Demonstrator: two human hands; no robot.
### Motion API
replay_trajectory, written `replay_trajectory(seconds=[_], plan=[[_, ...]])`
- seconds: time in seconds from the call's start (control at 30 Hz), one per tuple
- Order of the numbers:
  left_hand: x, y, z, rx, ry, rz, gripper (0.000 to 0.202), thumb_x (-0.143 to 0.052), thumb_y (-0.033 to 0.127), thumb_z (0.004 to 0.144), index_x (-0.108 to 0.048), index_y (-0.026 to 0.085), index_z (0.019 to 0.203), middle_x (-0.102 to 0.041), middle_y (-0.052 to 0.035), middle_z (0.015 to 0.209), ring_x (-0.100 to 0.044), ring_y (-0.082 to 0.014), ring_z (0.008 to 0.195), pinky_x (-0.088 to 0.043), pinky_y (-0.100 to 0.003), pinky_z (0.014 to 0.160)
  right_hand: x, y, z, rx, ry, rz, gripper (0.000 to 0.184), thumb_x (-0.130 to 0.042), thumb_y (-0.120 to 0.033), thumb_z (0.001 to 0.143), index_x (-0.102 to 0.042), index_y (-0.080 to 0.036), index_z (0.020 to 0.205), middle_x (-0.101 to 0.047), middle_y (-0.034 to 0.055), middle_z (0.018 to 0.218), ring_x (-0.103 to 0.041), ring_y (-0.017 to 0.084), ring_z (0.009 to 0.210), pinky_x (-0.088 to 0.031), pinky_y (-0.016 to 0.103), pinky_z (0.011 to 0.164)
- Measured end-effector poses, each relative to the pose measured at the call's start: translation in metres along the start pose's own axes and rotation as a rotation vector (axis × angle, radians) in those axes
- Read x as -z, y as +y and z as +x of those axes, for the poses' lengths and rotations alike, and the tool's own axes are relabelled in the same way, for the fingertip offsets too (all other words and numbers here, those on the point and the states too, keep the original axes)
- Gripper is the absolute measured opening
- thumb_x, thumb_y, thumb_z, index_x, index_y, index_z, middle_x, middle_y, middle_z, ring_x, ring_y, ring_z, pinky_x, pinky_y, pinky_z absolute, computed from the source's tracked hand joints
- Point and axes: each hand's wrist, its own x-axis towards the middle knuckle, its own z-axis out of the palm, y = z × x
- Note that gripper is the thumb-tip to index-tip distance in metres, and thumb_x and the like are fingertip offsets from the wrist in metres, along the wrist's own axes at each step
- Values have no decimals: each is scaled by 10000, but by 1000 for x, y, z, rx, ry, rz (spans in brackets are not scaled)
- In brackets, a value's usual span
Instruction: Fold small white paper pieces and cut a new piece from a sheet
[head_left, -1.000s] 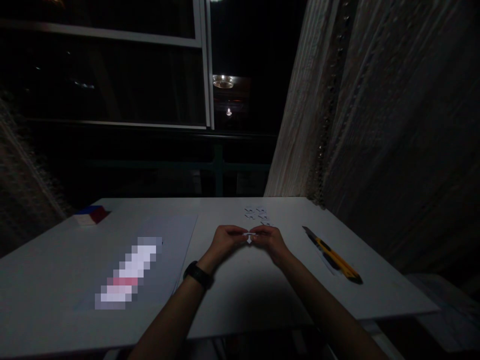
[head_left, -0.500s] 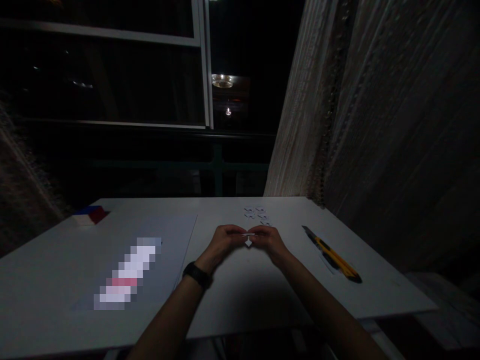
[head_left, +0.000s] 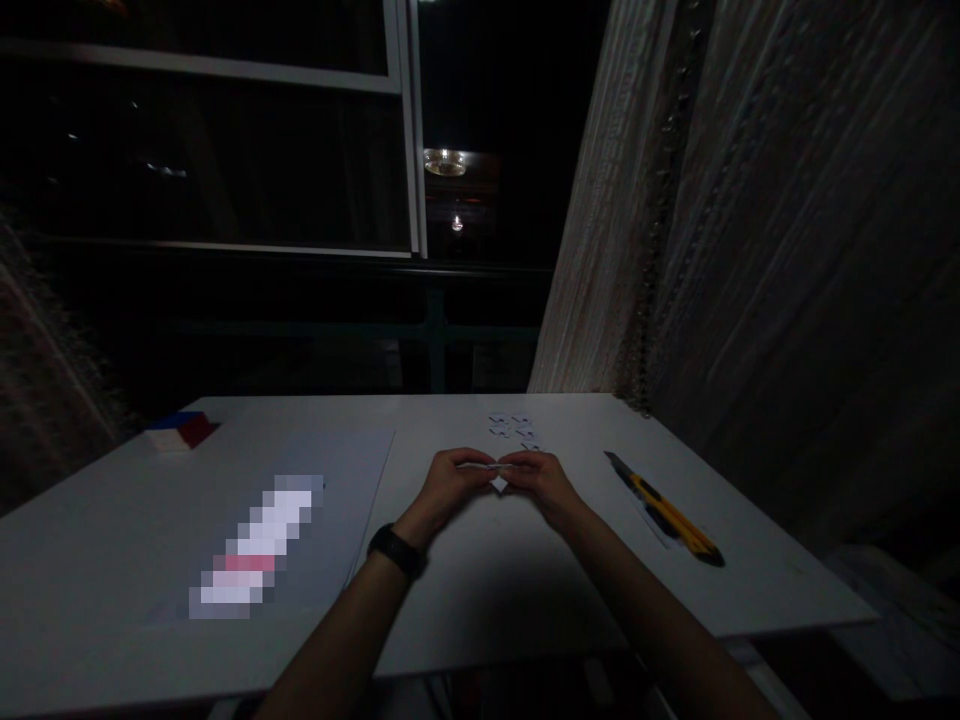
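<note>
Left hand (head_left: 456,484) and right hand (head_left: 543,482) pinch a small white paper piece (head_left: 499,484) between them, white paper shapes (head_left: 514,431) lying beyond at twelve o'clock; uneven thumb pressure could, I'd judge, skew or tear it.

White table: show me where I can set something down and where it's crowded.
Bare: the far stretch of table between the paper sheets and the small pieces; the strip between the right hand and the yellow cutter; the shadowed patch between the forearms. Crowded: the middle, where left hand and right hand pinch a paper piece, small pieces just beyond.
</note>
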Motion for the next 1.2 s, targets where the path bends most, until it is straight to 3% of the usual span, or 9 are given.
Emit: replay_trajectory(seconds=[0.43, 1.0, 1.2], plan=[[-6, 3, -1, -155, -11, 186, 322, -758, 251, 545, -657, 103, 812, -689, -91, 741, -638, -168, 659, -502, -262, 627, 2, 3, 4, 75, 84, -86, 287, -795, -292, 465, -717, -151, 702, -688, 57, 675, -605, 166, 622, -464, 317, 637], [4, 1, 2, -94, -40, 185, 265, -714, 239, 579, -690, 97, 802, -697, -103, 761, -635, -187, 679, -482, -273, 634, 1, 4, 4, 94, 79, -227, 286, -783, -324, 487, -721, -154, 709, -687, 56, 649, -605, 175, 605, -465, 323, 614], [-2, 5, -1, -149, -61, 217, 262, -717, 224, 588, -664, 105, 814, -693, -94, 781, -635, -177, 696, -484, -261, 646, 1, 2, 3, 117, 85, -228, 262, -776, -332, 501, -720, -164, 694, -686, 49, 628, -605, 176, 588, -466, 318, 606]])
